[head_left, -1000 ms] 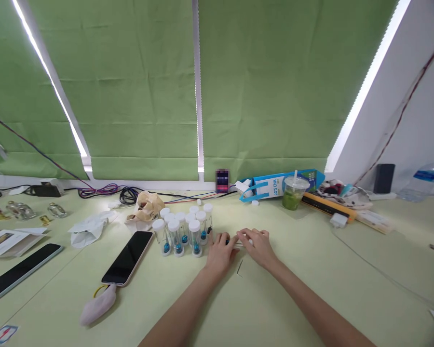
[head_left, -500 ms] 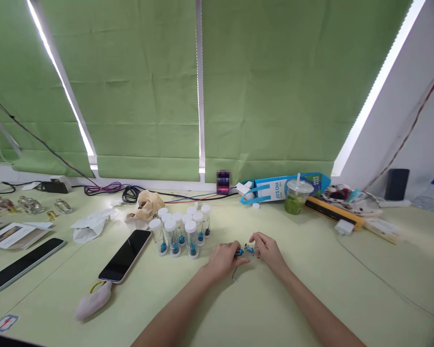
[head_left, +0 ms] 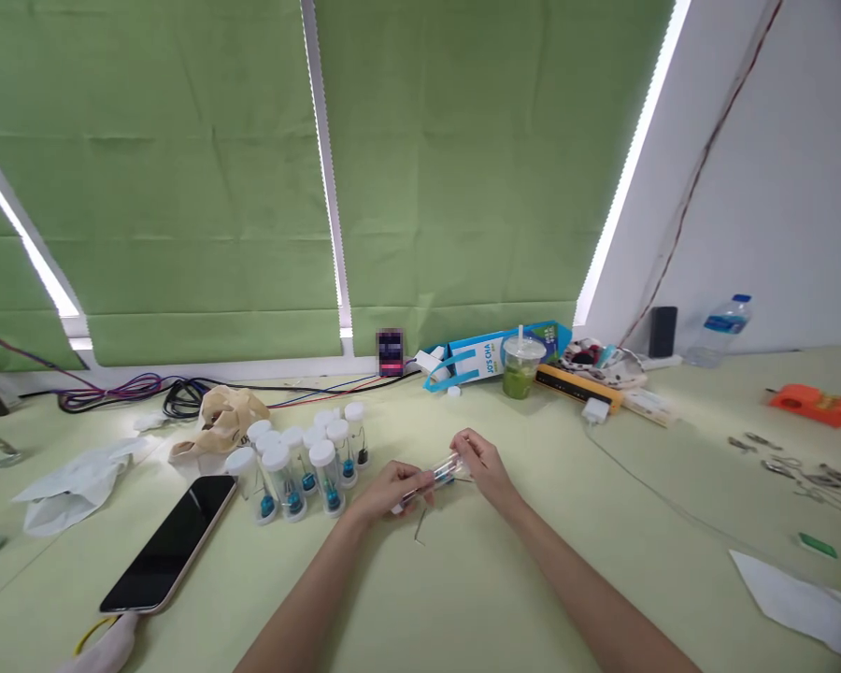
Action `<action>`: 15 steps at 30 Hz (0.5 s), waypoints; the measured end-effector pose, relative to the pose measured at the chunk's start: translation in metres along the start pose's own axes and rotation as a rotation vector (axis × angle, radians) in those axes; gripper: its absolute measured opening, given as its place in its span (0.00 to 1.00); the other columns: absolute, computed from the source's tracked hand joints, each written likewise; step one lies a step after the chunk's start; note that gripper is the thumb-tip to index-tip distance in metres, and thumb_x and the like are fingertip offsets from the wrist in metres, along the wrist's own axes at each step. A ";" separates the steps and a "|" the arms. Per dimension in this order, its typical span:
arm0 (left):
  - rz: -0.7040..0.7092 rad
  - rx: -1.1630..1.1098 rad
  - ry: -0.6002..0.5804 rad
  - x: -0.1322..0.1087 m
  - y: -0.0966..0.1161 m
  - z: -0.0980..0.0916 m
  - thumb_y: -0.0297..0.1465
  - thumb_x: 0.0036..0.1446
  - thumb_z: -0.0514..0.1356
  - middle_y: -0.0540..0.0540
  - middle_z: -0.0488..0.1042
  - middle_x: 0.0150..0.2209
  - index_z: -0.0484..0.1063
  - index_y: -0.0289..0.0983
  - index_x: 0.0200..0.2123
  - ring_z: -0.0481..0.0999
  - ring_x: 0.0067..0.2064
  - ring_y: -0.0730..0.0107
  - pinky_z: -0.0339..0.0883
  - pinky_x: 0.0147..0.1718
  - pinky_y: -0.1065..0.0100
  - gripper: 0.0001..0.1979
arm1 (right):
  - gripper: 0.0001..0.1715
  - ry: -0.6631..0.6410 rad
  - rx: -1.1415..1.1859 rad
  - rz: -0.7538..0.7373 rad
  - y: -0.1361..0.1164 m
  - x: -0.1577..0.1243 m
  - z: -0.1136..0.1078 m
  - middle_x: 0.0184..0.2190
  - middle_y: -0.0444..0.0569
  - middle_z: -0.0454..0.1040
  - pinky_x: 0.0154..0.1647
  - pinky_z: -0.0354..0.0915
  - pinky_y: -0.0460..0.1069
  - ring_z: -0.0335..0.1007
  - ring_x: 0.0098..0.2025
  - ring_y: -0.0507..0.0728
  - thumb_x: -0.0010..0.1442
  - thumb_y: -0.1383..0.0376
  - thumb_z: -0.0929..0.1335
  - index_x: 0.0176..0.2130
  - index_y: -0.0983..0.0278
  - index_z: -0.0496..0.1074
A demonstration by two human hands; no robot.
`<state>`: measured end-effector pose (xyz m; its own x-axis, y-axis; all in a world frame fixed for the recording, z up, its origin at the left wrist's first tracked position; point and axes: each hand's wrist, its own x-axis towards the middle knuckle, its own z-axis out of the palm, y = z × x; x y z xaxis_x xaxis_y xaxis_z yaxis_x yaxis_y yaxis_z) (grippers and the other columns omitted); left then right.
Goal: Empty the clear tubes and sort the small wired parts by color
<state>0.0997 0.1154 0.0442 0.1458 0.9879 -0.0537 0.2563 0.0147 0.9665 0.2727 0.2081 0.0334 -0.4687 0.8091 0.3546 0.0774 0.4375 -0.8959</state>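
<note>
A clear plastic tube (head_left: 443, 470) with a white end lies slanted between my two hands. My left hand (head_left: 385, 491) is closed around its lower left part. The fingers of my right hand (head_left: 482, 465) pinch its upper right end. Small blue parts (head_left: 451, 480) show just behind the tube; whether they lie on the table I cannot tell. A thin bent metal rod (head_left: 420, 527) rests on the table below my left hand. To the left stand several white-capped clear tubes (head_left: 323, 477), upright, with blue pieces and bent rods inside.
A black-screened phone (head_left: 172, 542) lies at left, near a crumpled tan bag (head_left: 228, 419). Behind my hands are a blue-and-white bag (head_left: 480, 360), a lidded green drink (head_left: 519, 369) and a yellow-black bar (head_left: 575, 385). Small metal tools (head_left: 805, 472) and an orange object (head_left: 813, 404) are at right.
My view has turned right, bringing the metal tools and orange object into sight. The small blue parts were at my fingers before; now both hands hold a clear tube.
</note>
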 end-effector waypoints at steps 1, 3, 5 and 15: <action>-0.013 -0.055 0.008 0.000 -0.002 -0.001 0.50 0.50 0.53 0.55 0.61 0.13 0.72 0.34 0.26 0.57 0.13 0.79 0.48 0.13 0.75 0.23 | 0.18 -0.001 0.008 0.002 -0.002 0.000 -0.002 0.22 0.43 0.69 0.21 0.56 0.44 0.61 0.21 0.50 0.60 0.51 0.58 0.31 0.62 0.63; -0.024 -0.157 0.042 0.000 -0.006 -0.003 0.48 0.50 0.55 0.56 0.62 0.15 0.70 0.35 0.30 0.59 0.14 0.80 0.47 0.12 0.77 0.20 | 0.17 -0.026 0.025 0.008 -0.006 0.001 -0.005 0.25 0.45 0.72 0.21 0.56 0.44 0.61 0.21 0.50 0.60 0.52 0.59 0.32 0.62 0.62; -0.019 -0.239 0.084 0.001 -0.012 -0.004 0.46 0.49 0.56 0.56 0.63 0.16 0.67 0.37 0.32 0.60 0.15 0.80 0.47 0.12 0.78 0.17 | 0.17 -0.082 0.025 -0.011 -0.010 0.004 -0.008 0.28 0.46 0.73 0.25 0.58 0.45 0.64 0.24 0.51 0.60 0.52 0.60 0.34 0.63 0.65; -0.031 -0.403 0.247 0.008 -0.034 -0.007 0.41 0.47 0.62 0.53 0.64 0.15 0.73 0.33 0.36 0.61 0.17 0.78 0.47 0.15 0.76 0.17 | 0.17 -0.419 -0.165 -0.142 0.002 0.011 -0.025 0.34 0.49 0.73 0.34 0.61 0.46 0.68 0.34 0.54 0.59 0.55 0.63 0.38 0.61 0.75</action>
<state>0.0857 0.1236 0.0131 -0.0998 0.9926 -0.0697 -0.1412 0.0552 0.9884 0.2896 0.2282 0.0419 -0.7970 0.5234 0.3015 0.1096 0.6163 -0.7799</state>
